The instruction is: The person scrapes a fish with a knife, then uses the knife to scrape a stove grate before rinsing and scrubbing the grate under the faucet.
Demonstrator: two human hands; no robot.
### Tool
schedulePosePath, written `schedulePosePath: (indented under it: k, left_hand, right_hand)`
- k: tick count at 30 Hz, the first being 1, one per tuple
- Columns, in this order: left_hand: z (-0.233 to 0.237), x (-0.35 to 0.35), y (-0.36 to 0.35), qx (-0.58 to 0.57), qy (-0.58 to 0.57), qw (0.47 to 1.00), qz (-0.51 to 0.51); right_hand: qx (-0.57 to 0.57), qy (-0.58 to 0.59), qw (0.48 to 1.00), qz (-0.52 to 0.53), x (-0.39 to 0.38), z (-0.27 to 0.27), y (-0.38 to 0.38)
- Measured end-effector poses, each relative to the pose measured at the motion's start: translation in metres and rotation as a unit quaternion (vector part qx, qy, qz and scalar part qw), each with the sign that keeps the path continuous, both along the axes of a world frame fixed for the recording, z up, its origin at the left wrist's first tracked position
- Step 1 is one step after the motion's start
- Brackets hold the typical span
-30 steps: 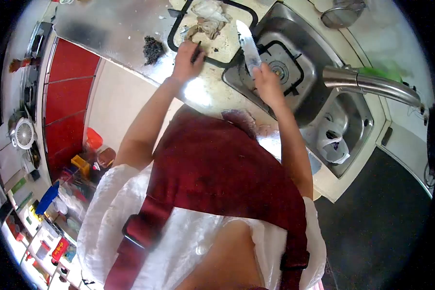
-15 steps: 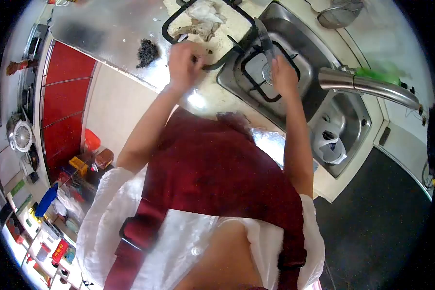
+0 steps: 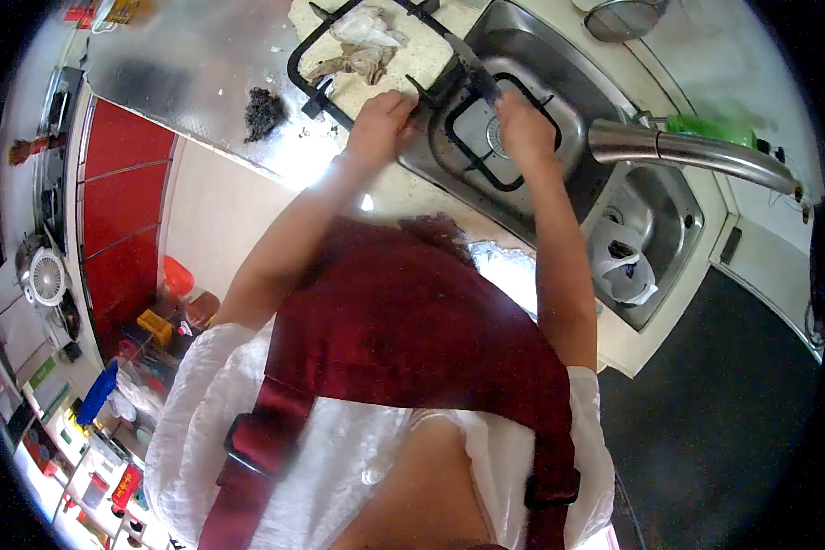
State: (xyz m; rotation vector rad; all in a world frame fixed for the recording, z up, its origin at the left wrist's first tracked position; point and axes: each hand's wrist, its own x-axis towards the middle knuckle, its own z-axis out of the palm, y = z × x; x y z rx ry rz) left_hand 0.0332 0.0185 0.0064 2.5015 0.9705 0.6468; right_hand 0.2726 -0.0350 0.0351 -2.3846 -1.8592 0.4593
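My left hand (image 3: pixel 380 130) is closed at the near corner of a large black stove grate (image 3: pixel 295 66), which lies partly over the sink's edge. Crumpled whitish and brown cloths or wrappers (image 3: pixel 368 38) are inside the grate's outline. My right hand (image 3: pixel 527 130) grips a knife (image 3: pixel 476 70), its blade slanting up and left across the grate's right side. Below the blade, a smaller black grate (image 3: pixel 456 147) sits in the steel sink (image 3: pixel 559 69). A dark scouring pad (image 3: pixel 263 114) rests on the metal counter to the left of my left hand.
A steel faucet (image 3: pixel 687 151) reaches over the sink from the right. In the smaller basin (image 3: pixel 683 215) is a white plastic bag (image 3: pixel 625 275). A strainer (image 3: pixel 621 20) and a green object (image 3: pixel 715 130) are behind the sink. Red cabinet doors (image 3: pixel 124 202) stand at left.
My left hand has come down from above the large grate onto its near corner. My right hand, with the knife, has shifted slightly left. The view has shifted a little.
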Motion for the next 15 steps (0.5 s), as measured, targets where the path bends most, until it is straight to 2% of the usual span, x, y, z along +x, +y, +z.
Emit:
schedulePosePath:
  k: [2,3,7,12,15]
  left_hand:
    - [0.007,-0.007,-0.006,-0.028,-0.001,1.0,0.002]
    - [0.006,-0.013,-0.006,-0.008,-0.038,0.999,-0.011]
    - [0.006,-0.042,-0.001,0.018,-0.032,0.999,-0.034]
    - [0.002,-0.062,0.003,0.059,-0.006,0.998,0.003]
    - [0.007,-0.05,-0.004,0.065,-0.019,0.994,0.087]
  right_hand:
    - [-0.011,0.02,1.0,-0.009,-0.004,0.003,-0.005]
    - [-0.013,0.022,1.0,-0.011,-0.006,0.006,-0.007]
    - [-0.038,0.037,0.998,-0.015,-0.013,0.009,-0.012]
    - [-0.048,0.052,0.997,-0.019,-0.025,0.006,-0.014]
    - [-0.056,0.059,0.996,-0.032,-0.03,0.01,-0.01]
